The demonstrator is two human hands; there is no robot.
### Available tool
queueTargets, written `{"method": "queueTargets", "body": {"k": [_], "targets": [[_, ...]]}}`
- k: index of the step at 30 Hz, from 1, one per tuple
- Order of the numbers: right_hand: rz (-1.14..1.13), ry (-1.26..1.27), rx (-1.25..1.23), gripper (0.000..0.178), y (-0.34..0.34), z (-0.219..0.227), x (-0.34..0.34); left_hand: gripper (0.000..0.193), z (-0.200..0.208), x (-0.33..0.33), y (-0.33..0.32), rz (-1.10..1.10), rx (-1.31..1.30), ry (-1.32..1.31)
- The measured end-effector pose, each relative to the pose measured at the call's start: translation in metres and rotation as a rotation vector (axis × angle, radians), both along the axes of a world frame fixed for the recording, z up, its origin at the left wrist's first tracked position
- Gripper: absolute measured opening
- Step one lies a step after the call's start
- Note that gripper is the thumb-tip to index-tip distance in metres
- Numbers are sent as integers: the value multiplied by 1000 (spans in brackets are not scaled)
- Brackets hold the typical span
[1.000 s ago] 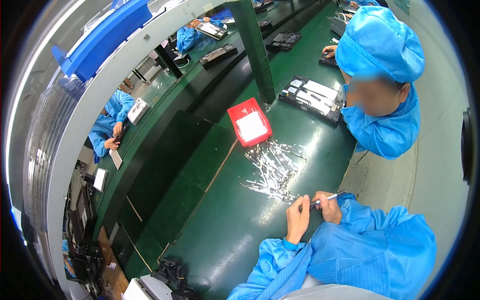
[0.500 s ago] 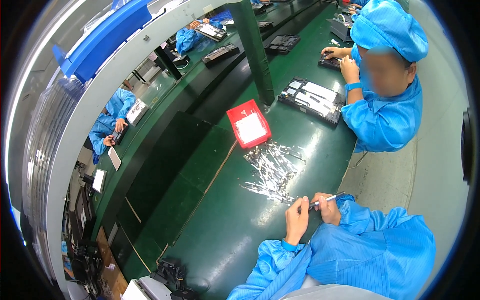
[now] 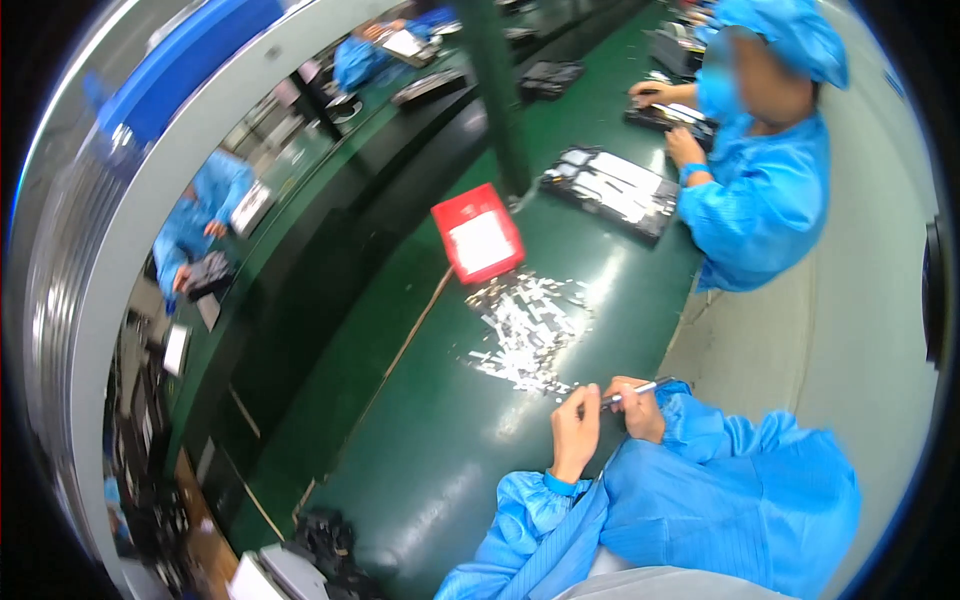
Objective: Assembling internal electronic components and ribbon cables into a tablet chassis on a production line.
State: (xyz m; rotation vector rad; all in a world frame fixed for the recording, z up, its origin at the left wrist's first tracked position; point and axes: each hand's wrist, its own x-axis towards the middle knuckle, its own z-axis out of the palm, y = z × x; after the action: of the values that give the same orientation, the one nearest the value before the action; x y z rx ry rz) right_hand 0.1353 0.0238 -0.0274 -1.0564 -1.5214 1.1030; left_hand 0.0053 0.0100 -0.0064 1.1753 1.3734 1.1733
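Note:
My left hand (image 3: 576, 432) is closed in a pinch over the near side of the green table; whatever sits between its fingertips is too small to make out. Just to its right, my right hand (image 3: 643, 415) grips a slim pen-shaped tool (image 3: 656, 384) with a pale, shiny barrel. The tool's dark end points at my left fingertips. Beyond both hands spreads a loose pile of small white and silver strips with dark ends (image 3: 530, 330). At the far edge of that pile stands a red tray (image 3: 464, 204) with white pieces inside.
A black tray of white strips (image 3: 652, 226) lies beyond the pile, beside a co-worker in blue (image 3: 768, 215) handling a dark case. A green post (image 3: 497, 110) rises behind the red tray. Dark cables (image 3: 325, 538) lie at the near left. More people work across the line.
The whole view has shifted and is blurred, so the scene sits slightly further left. My hands keep the same hold, close together. The co-worker's nearer hand has lowered onto the dark case.

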Motion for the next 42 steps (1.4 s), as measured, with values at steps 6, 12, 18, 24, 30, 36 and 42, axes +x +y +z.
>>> {"method": "queueTargets", "body": {"k": [6, 12, 18, 24, 30, 36, 42], "targets": [[-104, 67, -58, 47, -10, -10, 16, 29, 7, 11, 1, -79, 56, 5], [-32, 27, -111, 50, -4, -13, -3, 28, 5, -4, -1, 41, 73, -2], [-127, 98, -95, 47, -5, -13, 18, 26, 4, 10, 7, -68, 134, -71], [-82, 51, -70, 39, 7, 32, 18, 29, 1, -1, 1, -49, 97, 45], [216, -290, -292, 29, -5, 95, 79, 30, 7, 4, 0, -107, 103, -21], [517, -988, -414, 18, -13, 53, 116, 27, 13, 2, 1, -178, 91, 21], [492, -1380, -517, 27, -21, -51, 136, 30, 14, 1, 3, -161, 76, 84]]}}
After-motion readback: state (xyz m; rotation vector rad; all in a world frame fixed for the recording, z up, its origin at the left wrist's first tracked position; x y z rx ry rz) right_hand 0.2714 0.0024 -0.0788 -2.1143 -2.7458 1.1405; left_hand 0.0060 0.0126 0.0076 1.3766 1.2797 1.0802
